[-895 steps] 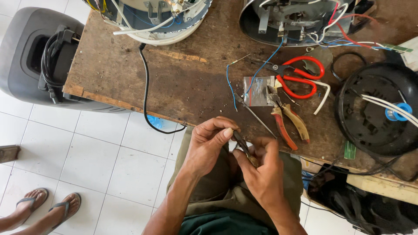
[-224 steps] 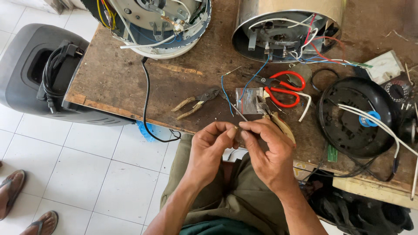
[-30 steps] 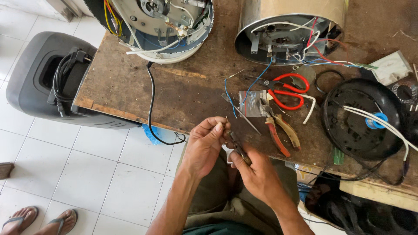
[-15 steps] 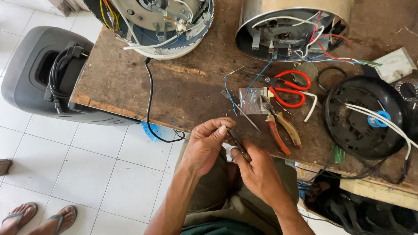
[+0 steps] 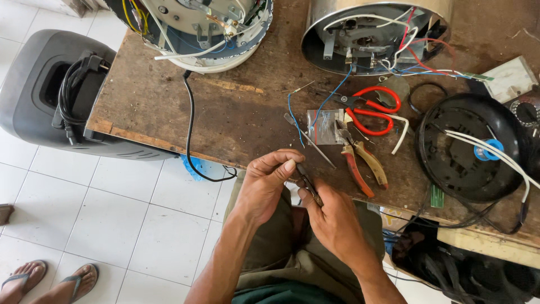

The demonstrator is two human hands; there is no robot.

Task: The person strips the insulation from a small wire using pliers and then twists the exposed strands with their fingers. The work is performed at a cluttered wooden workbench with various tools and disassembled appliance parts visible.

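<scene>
Head view looks down on both hands meeting just off the near edge of the counter (image 5: 169, 118), over the person's lap. The left hand (image 5: 269, 186) is pinched shut, thumb and forefinger gripping something too small to make out, and the right hand (image 5: 336, 222) is clenched around a slim dark tool (image 5: 308, 183), likely small pliers, whose tip meets the left fingertips. My reading is that a fine wire end or small part is being gripped or trimmed; the next move would call for a steady pinch and a light squeeze. On the counter I count two opened round appliance bodies, a white-rimmed one (image 5: 208, 34) at the far left and a steel one (image 5: 374, 34) beside it, one black round base (image 5: 467, 152) at the right, one pair of red-handled scissors (image 5: 368, 107), one pair of orange-handled pliers (image 5: 363, 163), and one small clear bag (image 5: 323, 125). A dark plastic housing (image 5: 50, 95) stands on the floor, left of the counter.
</scene>
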